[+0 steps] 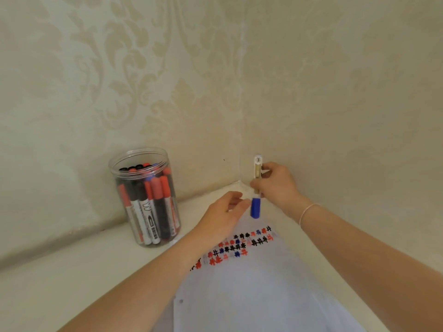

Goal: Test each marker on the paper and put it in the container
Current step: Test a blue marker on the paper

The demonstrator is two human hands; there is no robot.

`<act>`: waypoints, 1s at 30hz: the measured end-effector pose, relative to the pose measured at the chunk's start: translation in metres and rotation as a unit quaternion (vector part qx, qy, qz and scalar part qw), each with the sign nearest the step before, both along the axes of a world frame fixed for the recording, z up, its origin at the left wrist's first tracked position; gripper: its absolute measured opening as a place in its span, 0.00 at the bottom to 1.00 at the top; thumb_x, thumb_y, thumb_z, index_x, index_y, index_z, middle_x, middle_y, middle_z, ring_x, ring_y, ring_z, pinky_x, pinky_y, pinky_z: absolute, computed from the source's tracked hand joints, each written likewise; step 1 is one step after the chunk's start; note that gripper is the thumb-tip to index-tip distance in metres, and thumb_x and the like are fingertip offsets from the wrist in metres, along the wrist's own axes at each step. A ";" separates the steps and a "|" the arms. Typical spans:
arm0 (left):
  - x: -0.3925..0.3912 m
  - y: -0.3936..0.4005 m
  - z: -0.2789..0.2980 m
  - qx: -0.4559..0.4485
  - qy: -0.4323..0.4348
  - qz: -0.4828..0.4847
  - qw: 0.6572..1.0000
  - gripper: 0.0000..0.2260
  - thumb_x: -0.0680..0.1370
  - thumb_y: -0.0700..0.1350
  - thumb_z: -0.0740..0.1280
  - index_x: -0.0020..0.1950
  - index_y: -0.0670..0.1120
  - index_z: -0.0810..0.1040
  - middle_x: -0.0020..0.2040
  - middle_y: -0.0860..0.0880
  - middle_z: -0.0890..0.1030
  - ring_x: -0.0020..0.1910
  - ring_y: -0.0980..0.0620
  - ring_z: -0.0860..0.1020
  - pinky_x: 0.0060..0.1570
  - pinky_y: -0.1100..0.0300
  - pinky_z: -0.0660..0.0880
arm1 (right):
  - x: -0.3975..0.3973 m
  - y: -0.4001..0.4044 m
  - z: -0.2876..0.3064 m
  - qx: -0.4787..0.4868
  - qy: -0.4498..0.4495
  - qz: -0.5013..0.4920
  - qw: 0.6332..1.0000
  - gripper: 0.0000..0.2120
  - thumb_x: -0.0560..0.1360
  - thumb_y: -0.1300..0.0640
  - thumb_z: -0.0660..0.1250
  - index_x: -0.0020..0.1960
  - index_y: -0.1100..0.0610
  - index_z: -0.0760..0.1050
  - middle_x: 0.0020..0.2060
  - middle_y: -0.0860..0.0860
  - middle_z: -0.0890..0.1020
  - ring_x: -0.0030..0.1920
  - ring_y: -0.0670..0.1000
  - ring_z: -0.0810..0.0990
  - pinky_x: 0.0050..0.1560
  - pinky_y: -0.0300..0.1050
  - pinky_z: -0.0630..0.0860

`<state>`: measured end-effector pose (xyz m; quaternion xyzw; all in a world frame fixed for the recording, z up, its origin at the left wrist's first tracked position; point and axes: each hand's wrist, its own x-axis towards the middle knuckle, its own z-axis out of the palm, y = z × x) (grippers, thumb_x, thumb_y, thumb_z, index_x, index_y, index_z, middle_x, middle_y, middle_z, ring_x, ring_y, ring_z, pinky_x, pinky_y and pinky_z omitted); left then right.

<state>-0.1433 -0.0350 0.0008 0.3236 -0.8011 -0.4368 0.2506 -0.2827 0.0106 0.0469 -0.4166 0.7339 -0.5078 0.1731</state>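
Head view: the right hand (273,185) has its fingers curled round the barrel of a marker (256,185), holding it up above the far end of the paper (251,295), close to the corner of the two walls. The marker stands nearly upright, its long axis running up and down, with its blue cap (255,208) at the bottom pointing toward the sheet and its pale butt end at the top. The left hand (223,215) sits just left of the cap, fingers loosely bent, fingertips right beside the blue cap; whether they touch it I cannot tell. Below both hands the one sheet carries rows of small red, black and blue test marks (239,245). Well off to the left, against the wall, stands one clear jar (143,197) crowded with upright red and black markers, too many and too overlapped to count. A thin bracelet (308,212) circles the right wrist.
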 end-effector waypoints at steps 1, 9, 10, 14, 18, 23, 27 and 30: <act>0.000 0.001 0.003 0.042 0.026 -0.014 0.999 0.13 0.81 0.52 0.59 0.63 0.48 0.73 0.58 0.49 0.79 0.54 0.54 0.78 0.57 0.58 0.76 | 0.006 -0.002 0.003 -0.025 -0.080 0.016 0.996 0.15 0.69 0.68 0.69 0.56 0.63 0.75 0.34 0.53 0.78 0.34 0.52 0.78 0.39 0.48 0.81; 0.011 0.015 0.020 0.142 0.044 -0.077 0.986 0.06 0.83 0.45 0.56 0.50 0.48 0.70 0.28 0.53 0.68 0.21 0.60 0.63 0.22 0.67 0.60 | 0.031 0.006 -0.002 0.030 -0.231 0.146 0.962 0.12 0.67 0.60 0.76 0.38 0.58 0.72 0.30 0.54 0.74 0.31 0.51 0.71 0.36 0.43 0.70; 0.013 0.017 0.022 0.158 0.040 -0.084 0.983 0.07 0.83 0.45 0.56 0.48 0.49 0.70 0.26 0.55 0.66 0.21 0.61 0.60 0.21 0.67 0.58 | 0.031 0.008 -0.003 0.046 -0.243 0.168 0.954 0.13 0.67 0.59 0.76 0.34 0.56 0.71 0.28 0.52 0.73 0.29 0.48 0.69 0.34 0.40 0.70; 0.025 0.024 0.031 0.210 0.057 -0.102 0.971 0.10 0.82 0.48 0.58 0.44 0.47 0.73 0.25 0.55 0.62 0.22 0.58 0.56 0.22 0.66 0.53 | 0.034 0.015 -0.004 0.022 -0.286 0.194 0.938 0.15 0.71 0.62 0.71 0.31 0.55 0.68 0.25 0.49 0.68 0.24 0.44 0.64 0.25 0.33 0.67; 0.031 0.028 0.034 0.236 0.089 -0.115 0.961 0.11 0.81 0.51 0.59 0.45 0.47 0.74 0.25 0.54 0.60 0.22 0.56 0.54 0.24 0.64 0.49 | 0.039 0.018 -0.002 -0.025 -0.297 0.193 0.935 0.16 0.72 0.65 0.68 0.30 0.56 0.64 0.24 0.50 0.64 0.23 0.45 0.60 0.21 0.35 0.60; 0.038 0.032 0.030 0.250 0.062 -0.142 0.956 0.15 0.79 0.58 0.60 0.52 0.47 0.74 0.28 0.51 0.55 0.24 0.54 0.52 0.24 0.61 0.49 | 0.042 0.026 0.001 -0.051 -0.275 0.176 0.944 0.18 0.71 0.67 0.68 0.28 0.57 0.64 0.22 0.49 0.64 0.21 0.45 0.60 0.20 0.35 0.59; 0.043 0.024 0.029 0.133 -0.047 -0.116 0.983 0.28 0.73 0.71 0.57 0.59 0.49 0.69 0.29 0.54 0.63 0.23 0.56 0.59 0.26 0.62 0.59 | 0.033 0.032 0.000 -0.119 -0.313 0.046 0.941 0.13 0.70 0.64 0.70 0.33 0.57 0.68 0.25 0.52 0.69 0.22 0.48 0.63 0.21 0.38 0.63; 0.050 0.020 0.016 -0.019 -0.084 -0.031 0.996 0.19 0.77 0.67 0.52 0.55 0.54 0.70 0.32 0.55 0.70 0.27 0.57 0.67 0.33 0.58 0.66 | 0.023 0.041 -0.002 -0.141 -0.333 -0.029 0.932 0.10 0.72 0.57 0.71 0.37 0.60 0.73 0.27 0.54 0.76 0.22 0.50 0.72 0.25 0.40 0.72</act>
